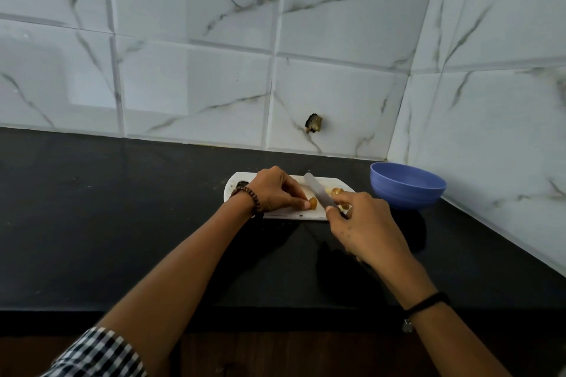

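Risk sits mostly at the left. Left hand [275, 190], fingers curled, pinches a small yellow-brown piece [313, 202] on the white board [291, 215], which lies on the black table [122, 223]. Thumb tip lies just beside the knife [317, 193] blade. The piece is small, so a roll or slip could bring the edge onto the thumb. Right hand [364, 223] grips the knife handle, blade angled across the board. Cut bits [337, 192] lie by that hand and may scatter. Board could slide on the smooth table under a hard press. Blue bowl [407, 185] stands near the board's right end.
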Motion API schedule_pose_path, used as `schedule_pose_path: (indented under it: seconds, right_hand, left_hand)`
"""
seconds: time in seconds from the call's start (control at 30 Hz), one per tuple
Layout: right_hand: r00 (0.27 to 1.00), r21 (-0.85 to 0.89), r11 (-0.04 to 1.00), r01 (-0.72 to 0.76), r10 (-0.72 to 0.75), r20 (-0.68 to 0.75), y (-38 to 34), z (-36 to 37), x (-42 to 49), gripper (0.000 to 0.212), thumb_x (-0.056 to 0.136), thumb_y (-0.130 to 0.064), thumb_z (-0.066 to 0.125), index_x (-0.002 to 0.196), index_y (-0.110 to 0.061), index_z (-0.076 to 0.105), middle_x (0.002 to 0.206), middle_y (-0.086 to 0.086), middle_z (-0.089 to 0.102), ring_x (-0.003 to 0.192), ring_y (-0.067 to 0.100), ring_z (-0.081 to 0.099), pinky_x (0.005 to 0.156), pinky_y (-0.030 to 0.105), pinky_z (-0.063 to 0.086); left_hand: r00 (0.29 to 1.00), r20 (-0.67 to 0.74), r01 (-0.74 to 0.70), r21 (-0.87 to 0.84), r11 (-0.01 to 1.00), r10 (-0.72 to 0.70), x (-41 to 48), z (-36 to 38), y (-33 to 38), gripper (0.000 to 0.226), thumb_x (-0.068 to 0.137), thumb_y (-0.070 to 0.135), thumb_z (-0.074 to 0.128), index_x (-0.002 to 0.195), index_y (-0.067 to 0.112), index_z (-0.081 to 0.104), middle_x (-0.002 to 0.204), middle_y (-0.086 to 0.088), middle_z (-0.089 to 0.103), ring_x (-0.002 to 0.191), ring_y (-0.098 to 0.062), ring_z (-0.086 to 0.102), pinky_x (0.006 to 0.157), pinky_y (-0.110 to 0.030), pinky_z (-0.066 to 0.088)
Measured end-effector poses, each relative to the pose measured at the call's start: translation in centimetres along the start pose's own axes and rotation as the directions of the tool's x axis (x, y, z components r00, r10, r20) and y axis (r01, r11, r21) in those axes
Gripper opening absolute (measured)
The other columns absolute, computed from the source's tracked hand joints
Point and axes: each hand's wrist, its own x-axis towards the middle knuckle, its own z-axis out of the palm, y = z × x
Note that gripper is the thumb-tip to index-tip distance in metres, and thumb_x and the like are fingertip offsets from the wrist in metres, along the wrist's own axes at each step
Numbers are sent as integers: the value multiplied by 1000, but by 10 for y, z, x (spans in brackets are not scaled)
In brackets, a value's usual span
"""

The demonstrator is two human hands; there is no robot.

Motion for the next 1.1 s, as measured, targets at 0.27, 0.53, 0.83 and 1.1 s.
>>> schedule_pose_path:
  seconds: [0.27,0.53,0.83,1.1]
  right_hand:
    - [996,-131,991,-41,51,72,2,0,-1,32,100,-37,54,130,-26,57,86,-5,55,78,13,62,69,29,54]
    - [997,-3,1000,-24,24,70,9,1,2,40,100,-33,55,140,-30,54,91,2,67,70,12,64,67,31,60]
    - [998,71,998,0,-4,61,14,3,4,44,100,-34,55,144,-30,51,101,11,69,58,11,60,54,24,52]
    - [999,91,996,0,-4,48,14,8,9,40,99,-33,55,140,-30,56,94,9,70,57,12,62,55,27,54]
  left_hand:
    - [997,-70,-33,80,996,39,2,7,2,19,73,46,78,83,30,77,80,19,71,91,-1,62,104,-46,39]
    - [998,-62,-3,38,999,5,1,7,6,9,75,38,79,82,33,77,81,17,73,92,0,62,106,-40,40]
    - [989,-132,74,0,997,-73,1,13,12,10,73,33,80,77,24,79,68,14,69,75,-2,55,101,-41,43]
    - [975,-189,114,-39,993,-119,0,18,18,6,71,29,81,72,23,79,73,6,73,76,-4,59,68,-17,42]
